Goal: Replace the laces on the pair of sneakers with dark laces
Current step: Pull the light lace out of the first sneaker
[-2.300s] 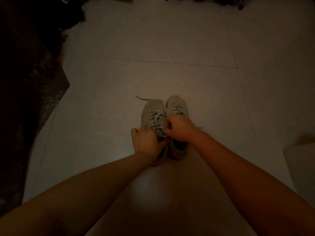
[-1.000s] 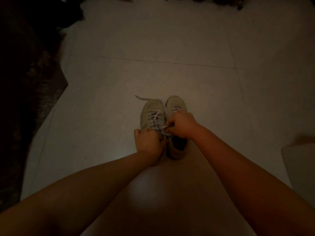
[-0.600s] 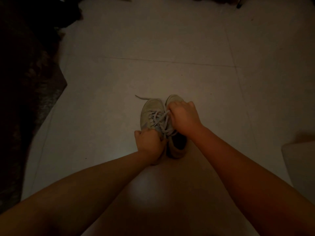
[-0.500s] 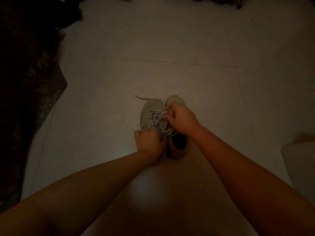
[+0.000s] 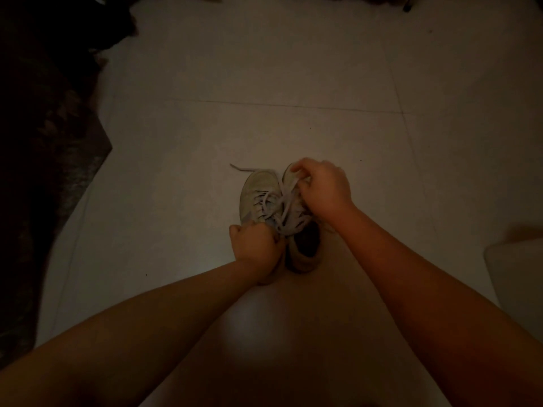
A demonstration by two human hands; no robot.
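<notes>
Two sneakers stand side by side on the pale tile floor, centre frame. The left hand grips the left sneaker's collar; the right hand pinches one light lace. A dark rug lies at nine o'clock.

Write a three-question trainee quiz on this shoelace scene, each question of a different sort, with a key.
1. True or false: the right hand pinches the pale lace of the left sneaker.
2. Multiple choice: where does the left hand rest? A) flat on the floor tiles B) gripping the left sneaker near its opening C) on the right sneaker
3. Fill in: the two sneakers stand ___ on the floor, toes pointing away from the person.

Key: 1 true; 2 B; 3 side by side.
</notes>
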